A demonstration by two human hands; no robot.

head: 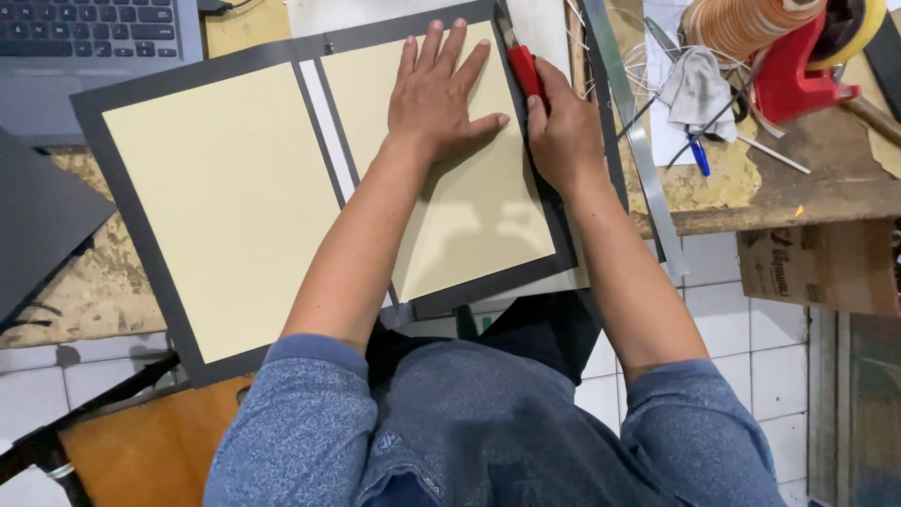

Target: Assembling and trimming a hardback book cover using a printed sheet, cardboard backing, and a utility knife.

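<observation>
Head view, the only view. I am pressing my left hand (441, 99) flat on the right-hand tan board (469, 216), fingers (434, 42) spread wide and gripping nothing, palm bearing down on the board's upper half. The board is lying glued on a dark grey cover sheet (94, 103) that is covering most of the counter (84, 282) ahead of me. A second tan board (221, 202) is lying at 9 o'clock of my left hand, parted from the first by a narrow pale spine strip (324, 122).

My right hand (563, 131) is sitting just at 3 o'clock of the left one, thumb tip almost touching it. Its fingers are closed tight around a red-handled cutter (526, 68), which is pointing toward 12 o'clock along the right edge of the right-hand board. The blade tip is too small to make out clearly.

A long metal ruler (638, 141) is lying at 3 o'clock of the right hand, running from 12 toward 5 o'clock over the counter edge. Further toward 2 o'clock, a grey rag (699, 89), a blue pen (699, 155) and a red tape dispenser (793, 80) are resting on the worn counter top. A laptop (94, 38) is sitting at 10 o'clock, well apart from both hands.
</observation>
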